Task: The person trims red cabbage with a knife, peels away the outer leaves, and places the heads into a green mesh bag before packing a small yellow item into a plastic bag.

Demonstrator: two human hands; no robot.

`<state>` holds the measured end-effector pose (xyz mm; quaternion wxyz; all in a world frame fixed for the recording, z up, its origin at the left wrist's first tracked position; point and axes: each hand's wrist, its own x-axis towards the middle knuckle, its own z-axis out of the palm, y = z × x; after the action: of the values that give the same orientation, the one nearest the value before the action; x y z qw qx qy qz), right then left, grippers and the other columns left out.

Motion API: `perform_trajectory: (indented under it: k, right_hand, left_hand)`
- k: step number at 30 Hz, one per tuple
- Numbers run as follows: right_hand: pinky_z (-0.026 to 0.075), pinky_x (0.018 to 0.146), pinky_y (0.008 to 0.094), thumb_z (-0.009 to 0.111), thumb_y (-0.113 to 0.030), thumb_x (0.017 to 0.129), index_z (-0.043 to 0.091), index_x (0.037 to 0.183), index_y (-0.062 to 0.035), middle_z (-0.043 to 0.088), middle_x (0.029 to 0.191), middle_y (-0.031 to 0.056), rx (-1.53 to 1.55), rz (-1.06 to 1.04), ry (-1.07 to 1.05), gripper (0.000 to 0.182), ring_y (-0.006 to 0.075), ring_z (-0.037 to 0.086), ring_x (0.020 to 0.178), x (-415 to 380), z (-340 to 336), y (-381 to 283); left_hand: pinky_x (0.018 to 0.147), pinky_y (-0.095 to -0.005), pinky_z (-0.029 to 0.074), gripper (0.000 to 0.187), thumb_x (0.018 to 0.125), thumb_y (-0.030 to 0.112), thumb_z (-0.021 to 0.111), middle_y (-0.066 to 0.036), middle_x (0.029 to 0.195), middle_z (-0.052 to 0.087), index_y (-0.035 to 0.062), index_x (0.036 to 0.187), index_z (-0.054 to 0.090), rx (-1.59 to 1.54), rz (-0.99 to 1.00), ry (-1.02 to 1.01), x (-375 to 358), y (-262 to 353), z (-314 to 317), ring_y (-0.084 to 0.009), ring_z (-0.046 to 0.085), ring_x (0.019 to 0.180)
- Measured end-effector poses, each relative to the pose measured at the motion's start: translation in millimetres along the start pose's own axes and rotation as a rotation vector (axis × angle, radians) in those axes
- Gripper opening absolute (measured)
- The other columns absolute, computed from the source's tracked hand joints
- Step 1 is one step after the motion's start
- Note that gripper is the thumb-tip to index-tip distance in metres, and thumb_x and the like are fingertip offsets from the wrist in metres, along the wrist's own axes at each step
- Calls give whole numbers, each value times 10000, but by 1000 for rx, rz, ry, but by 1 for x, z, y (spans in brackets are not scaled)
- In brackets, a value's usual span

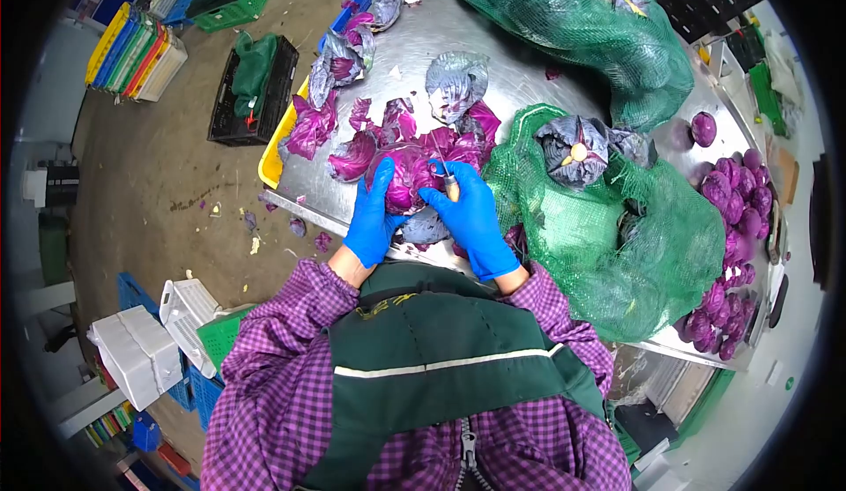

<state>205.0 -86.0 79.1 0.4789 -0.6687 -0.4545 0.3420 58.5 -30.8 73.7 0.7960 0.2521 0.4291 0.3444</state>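
Observation:
My left hand (374, 220), in a blue glove, is closed round the side of a shiny red cabbage (407, 176) above the metal table. My right hand (473, 225), gloved the same way, grips a knife (453, 189) by its pale handle, and its thumb rests against the cabbage. The thin blade points away from me, partly lost against the leaves. Loose purple leaves (355, 154) lie just beyond the cabbage, and a greyish outer leaf (458, 85) sits farther back. Under my hands is another greyish leaf (425, 226).
A green net sack (573, 240) with an untrimmed cabbage (573, 151) at its mouth lies on the right; a fuller sack (582, 15) is behind. Trimmed cabbages (736, 193) are piled at the table's right side. A yellow bin edge (271, 163) and black crate (253, 94) stand left.

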Motion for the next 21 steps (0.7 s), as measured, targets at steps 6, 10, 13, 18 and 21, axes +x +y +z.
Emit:
perform_trajectory:
  k: [6, 10, 13, 18, 21]
  right_hand:
    - [479, 717, 329, 777, -168, 723, 599, 992, -20, 637, 912, 103, 34, 49, -113, 355, 198, 604, 795, 10, -5, 8]
    - [477, 706, 361, 758, -184, 726, 593, 972, -27, 628, 922, 141, -30, 54, -179, 335, 255, 618, 810, 8, -2, 33]
    - [472, 683, 371, 749, -180, 736, 596, 926, -26, 622, 868, 152, -111, -62, -90, 288, 261, 620, 780, 1, 2, 20]
    - [476, 662, 349, 736, -170, 759, 606, 852, -32, 620, 819, 138, 26, -55, -219, 211, 241, 615, 720, -11, -12, -7]
    - [497, 732, 336, 749, -199, 752, 613, 969, -40, 637, 886, 145, 164, -63, -187, 301, 245, 633, 785, -9, -19, -17]
  left_hand:
    - [880, -377, 515, 493, 908, 338, 572, -85, 1252, 521, 114, 1319, 420, -35, 77, 90, 0, -7, -7, -205, 552, 1105]
    - [930, -361, 474, 499, 874, 264, 636, -79, 1230, 534, 104, 1300, 432, -30, 138, 109, 1, -14, -8, -204, 553, 1092]
    - [932, -354, 468, 571, 840, 222, 681, -100, 1230, 518, 73, 1311, 393, -23, 208, 169, 5, -14, -10, -209, 545, 1091]
    - [971, -357, 431, 760, 737, 177, 783, -132, 1286, 449, 57, 1344, 341, 347, 568, 263, 16, 1, -19, -224, 500, 1135]
    - [1015, -360, 391, 872, 649, 202, 844, -125, 1308, 436, 45, 1349, 348, 593, 667, 113, 3, 25, -14, -231, 472, 1178]
